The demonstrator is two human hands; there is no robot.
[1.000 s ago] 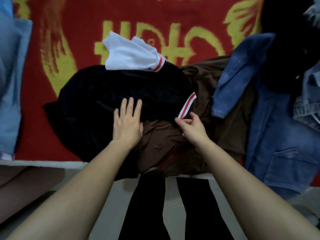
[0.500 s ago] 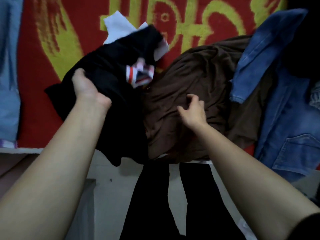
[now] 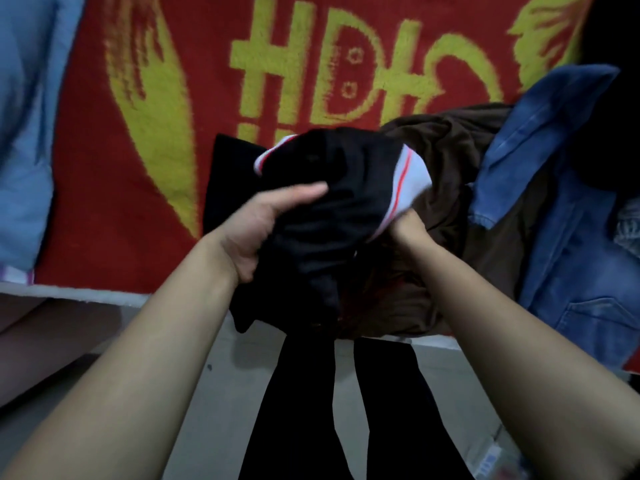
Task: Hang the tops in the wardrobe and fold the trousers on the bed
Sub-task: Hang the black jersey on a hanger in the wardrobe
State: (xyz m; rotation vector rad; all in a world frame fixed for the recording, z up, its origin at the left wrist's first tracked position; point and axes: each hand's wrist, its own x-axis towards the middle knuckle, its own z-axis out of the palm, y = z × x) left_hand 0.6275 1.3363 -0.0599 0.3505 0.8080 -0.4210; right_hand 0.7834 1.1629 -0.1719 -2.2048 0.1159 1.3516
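A black top with white, red-striped cuffs [image 3: 332, 209] is bunched up and lifted off the bed between both my hands. My left hand [image 3: 263, 226] grips its left side, thumb over the black cloth. My right hand [image 3: 410, 230] grips the right side just under a white cuff, its fingers mostly hidden by the fabric. A brown garment [image 3: 450, 188] lies crumpled on the bed behind and to the right. Blue denim clothes [image 3: 561, 209] are piled at the right.
A red blanket with yellow patterns [image 3: 166, 98] covers the bed. Light blue fabric [image 3: 24, 133] lies at the left edge. The bed's white front edge [image 3: 86, 296] runs across below. My legs in black trousers [image 3: 304, 410] stand on a grey floor.
The black top, spread flat a second ago, has been gathered into a bundle and raised. My right hand left the brown garment and took hold of the top's right side.
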